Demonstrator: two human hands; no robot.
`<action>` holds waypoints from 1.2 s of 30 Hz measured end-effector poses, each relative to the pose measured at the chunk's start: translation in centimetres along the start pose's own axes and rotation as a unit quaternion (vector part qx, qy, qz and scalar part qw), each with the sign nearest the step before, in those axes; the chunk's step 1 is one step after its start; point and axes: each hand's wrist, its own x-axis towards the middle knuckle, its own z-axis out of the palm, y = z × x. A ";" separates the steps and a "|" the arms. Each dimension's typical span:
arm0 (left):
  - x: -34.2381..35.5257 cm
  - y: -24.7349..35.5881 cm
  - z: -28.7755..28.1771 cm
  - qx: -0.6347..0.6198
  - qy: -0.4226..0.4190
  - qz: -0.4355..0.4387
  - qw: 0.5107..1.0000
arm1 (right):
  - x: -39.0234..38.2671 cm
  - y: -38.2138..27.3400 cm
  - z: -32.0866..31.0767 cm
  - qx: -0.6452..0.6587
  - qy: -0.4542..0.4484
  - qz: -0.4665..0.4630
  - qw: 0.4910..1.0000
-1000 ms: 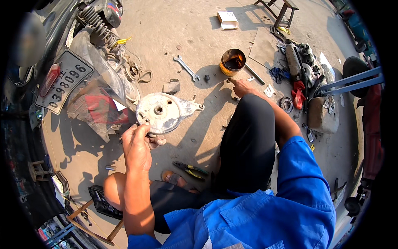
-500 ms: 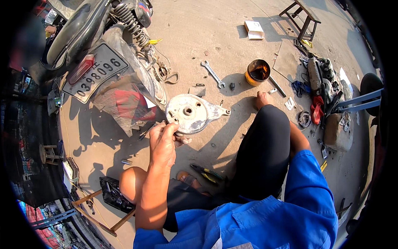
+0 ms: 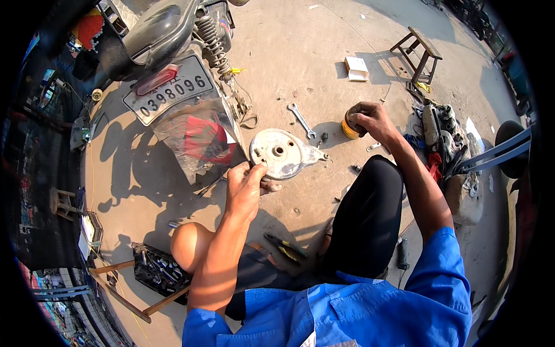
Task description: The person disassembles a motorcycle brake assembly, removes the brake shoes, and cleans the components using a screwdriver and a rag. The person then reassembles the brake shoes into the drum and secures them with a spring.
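Bare concrete lies open beyond the round metal plate, up toward the small white box and the wooden stool. To the left the motorcycle's rear and a plastic bag close that side off. Between plate and yellow tin the way is narrowed by a spanner and scattered bolts; a heap of parts blocks the right.
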 end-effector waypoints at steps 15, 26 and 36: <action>-0.3 -1.2 0.2 0.013 -0.078 0.068 0.995 | -6.0 -9.2 14.0 -0.093 -0.065 -0.291 0.950; -0.5 -1.2 0.0 0.002 -0.106 0.087 0.991 | -6.1 -8.5 15.0 -0.122 -0.053 -0.290 0.948; -0.8 -0.9 0.0 -0.019 -0.109 0.074 0.991 | -6.0 -9.0 15.0 -0.128 -0.028 -0.321 0.938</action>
